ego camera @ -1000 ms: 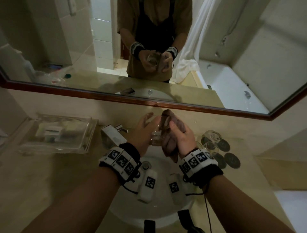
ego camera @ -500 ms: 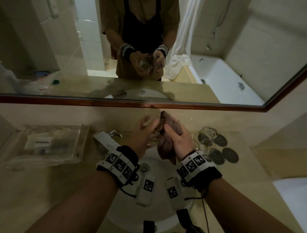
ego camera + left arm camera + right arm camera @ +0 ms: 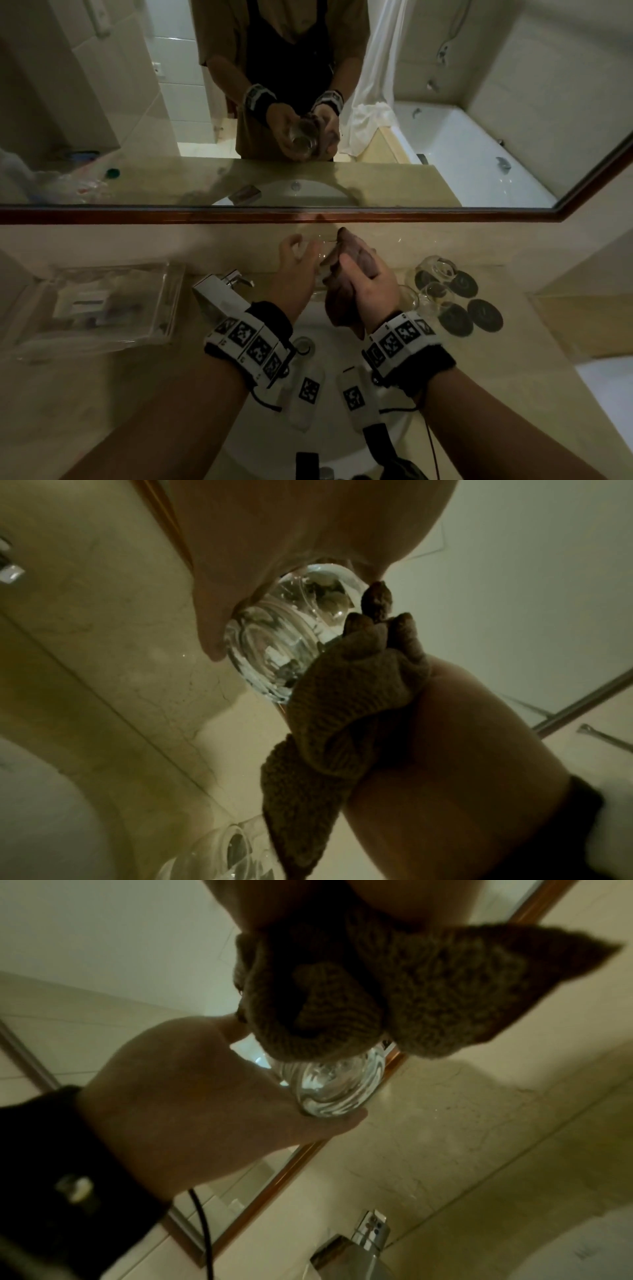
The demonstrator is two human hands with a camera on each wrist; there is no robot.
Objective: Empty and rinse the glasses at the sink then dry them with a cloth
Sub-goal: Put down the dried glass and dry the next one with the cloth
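Note:
Above the white sink (image 3: 318, 349), my left hand (image 3: 294, 270) grips a clear drinking glass (image 3: 320, 253), seen close in the left wrist view (image 3: 274, 634) and in the right wrist view (image 3: 329, 1091). My right hand (image 3: 368, 284) holds a brown knitted cloth (image 3: 346, 287) bunched against the glass's side and mouth; the cloth (image 3: 335, 712) (image 3: 342, 996) covers part of the glass. Two more clear glasses (image 3: 435, 277) stand on the counter to the right, next to dark round coasters (image 3: 484, 315).
A chrome faucet (image 3: 222, 294) stands left of the basin. A clear plastic tray (image 3: 99, 305) with small items sits on the beige counter at left. A wood-framed mirror (image 3: 308, 214) runs along the wall right behind the hands.
Both hands keep the glass and the cloth over the sink. The cloth has shifted a little against the glass, and my head view has drifted slightly.

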